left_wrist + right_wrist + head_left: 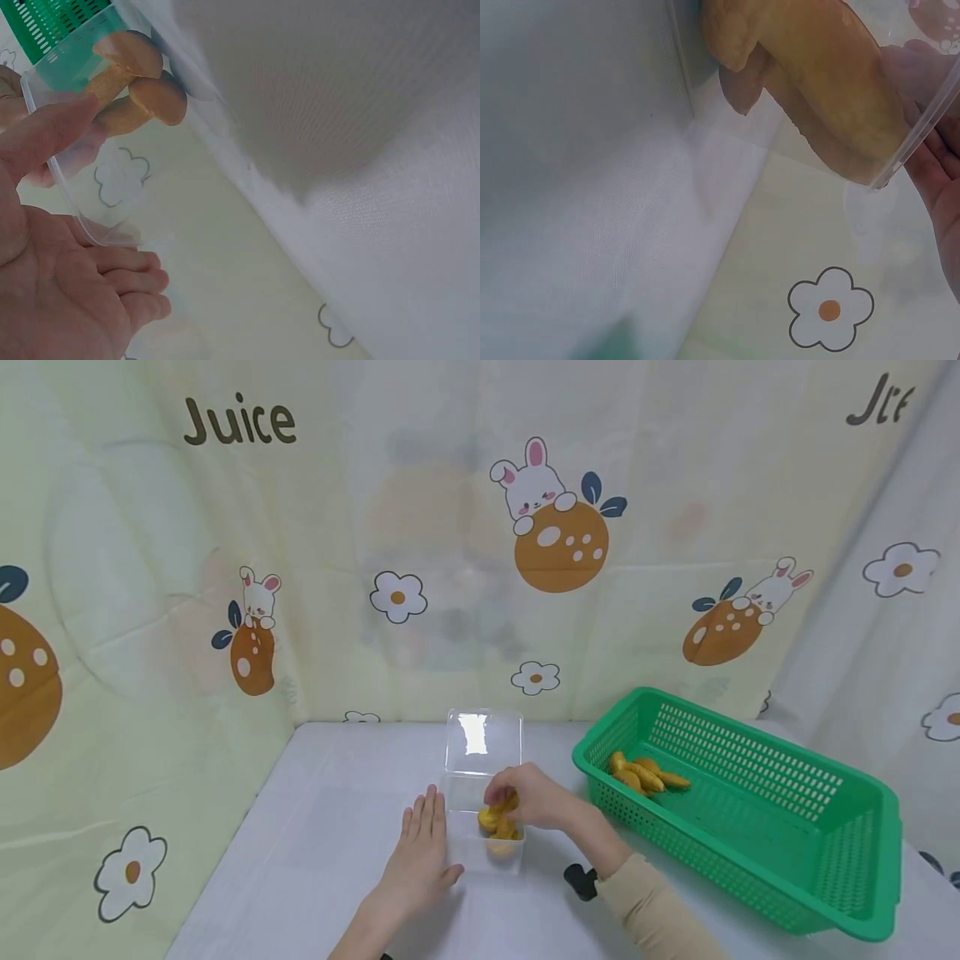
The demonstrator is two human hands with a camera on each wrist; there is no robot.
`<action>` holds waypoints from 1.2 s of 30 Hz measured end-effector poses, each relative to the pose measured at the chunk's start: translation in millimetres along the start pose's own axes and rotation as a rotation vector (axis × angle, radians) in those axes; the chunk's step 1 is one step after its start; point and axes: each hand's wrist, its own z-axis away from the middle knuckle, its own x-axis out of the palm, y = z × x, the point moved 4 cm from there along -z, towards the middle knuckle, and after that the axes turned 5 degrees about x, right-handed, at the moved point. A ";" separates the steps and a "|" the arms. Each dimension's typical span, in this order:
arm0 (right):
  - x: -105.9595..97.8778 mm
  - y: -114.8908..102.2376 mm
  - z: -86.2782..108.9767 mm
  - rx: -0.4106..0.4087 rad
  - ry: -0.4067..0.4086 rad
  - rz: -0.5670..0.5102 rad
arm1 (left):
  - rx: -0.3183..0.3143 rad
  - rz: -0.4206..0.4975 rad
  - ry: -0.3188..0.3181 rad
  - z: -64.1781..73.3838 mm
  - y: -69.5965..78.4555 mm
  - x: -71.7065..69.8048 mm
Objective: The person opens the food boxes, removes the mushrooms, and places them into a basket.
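Observation:
A clear plastic box (486,860) with its lid (483,745) raised stands on the table. Inside lie several yellow-brown mushrooms (491,820), their rounded caps and stems showing through the wall in the left wrist view. My left hand (422,852) lies along the box's left side, fingers straight, its thumb against the clear wall. From the right, my right hand (536,797) reaches over the box with curled fingers and pinches a mushroom (512,800) above the others. Large in the right wrist view, mushrooms (825,75) show through the plastic.
To the right stands a green perforated basket (750,852), with several more mushrooms (637,775) in its far left end. A white cloth covers the table (322,835). A printed curtain (442,527) hangs behind and along the left side.

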 end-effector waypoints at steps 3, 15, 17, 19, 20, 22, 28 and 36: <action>1.0 -1.4 -0.2 0.000 -0.012 0.007 | 0.001 -0.005 0.000 -0.4 -0.3 0.7; 3.4 -9.4 -3.9 -0.022 -0.084 0.101 | 0.012 0.002 0.008 1.2 1.5 -1.5; 3.9 -10.0 -4.3 -0.022 -0.096 0.105 | 0.013 0.001 0.010 0.9 1.5 -1.4; 4.6 -9.8 -4.8 -0.022 -0.102 0.103 | 0.012 0.001 0.011 0.6 1.5 -1.1; 5.1 -9.5 -5.1 -0.020 -0.104 0.104 | 0.011 0.001 0.011 0.4 1.2 -0.8; 6.1 -8.9 -5.3 -0.017 -0.105 0.104 | 0.007 0.003 0.010 0.1 0.7 0.2; 10.2 -10.0 -5.6 0.017 -0.123 0.167 | -0.001 0.017 0.005 2.1 0.7 0.2; 13.7 -11.3 -8.0 0.033 -0.141 0.229 | 0.001 0.017 0.013 1.9 2.9 -2.4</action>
